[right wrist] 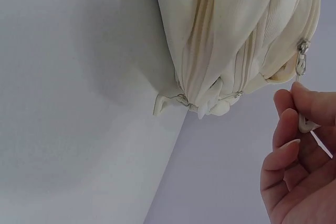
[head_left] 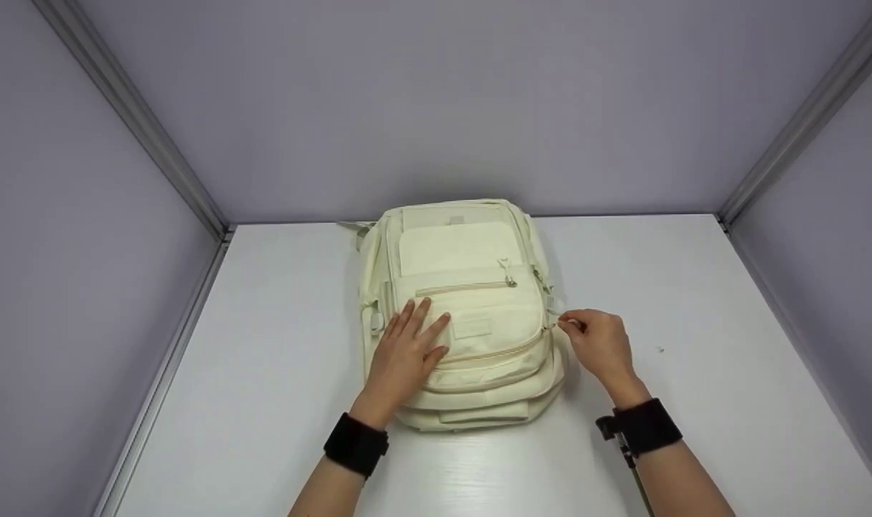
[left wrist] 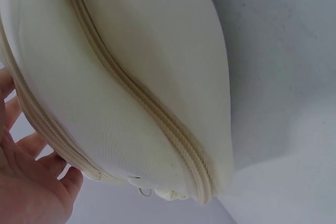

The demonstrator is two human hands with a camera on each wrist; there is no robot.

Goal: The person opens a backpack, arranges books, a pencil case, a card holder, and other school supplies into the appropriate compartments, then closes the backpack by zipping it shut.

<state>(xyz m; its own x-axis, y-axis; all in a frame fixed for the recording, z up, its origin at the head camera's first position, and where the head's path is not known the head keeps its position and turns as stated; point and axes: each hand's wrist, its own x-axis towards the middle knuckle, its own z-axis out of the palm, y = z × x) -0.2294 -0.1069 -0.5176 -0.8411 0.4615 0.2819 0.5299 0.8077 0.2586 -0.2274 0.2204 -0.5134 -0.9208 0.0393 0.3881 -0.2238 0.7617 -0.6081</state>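
Observation:
A cream backpack (head_left: 471, 244) lies on its back on the white table, its front pockets facing up. My left hand (head_left: 403, 352) rests on the lower left of the front panel with fingers spread. In the left wrist view its fingers lie along a beige zipper (left wrist: 58, 135). At the bag's right side, my right hand (head_left: 599, 345) pinches a zipper pull (right wrist: 304, 124) between thumb and index finger. The metal slider (right wrist: 303, 45) sits on the front pocket's zipper, just above the fingertips in the right wrist view. Another zipper pull (head_left: 507, 273) lies loose on the upper pocket.
The white table (head_left: 285, 345) is bounded by a grey back wall (head_left: 450, 100) and side walls. A tiny pale scrap (head_left: 660, 350) lies right of the right hand. A strap (head_left: 353, 226) sticks out at the bag's upper left. Black bands (head_left: 357, 445) circle both wrists.

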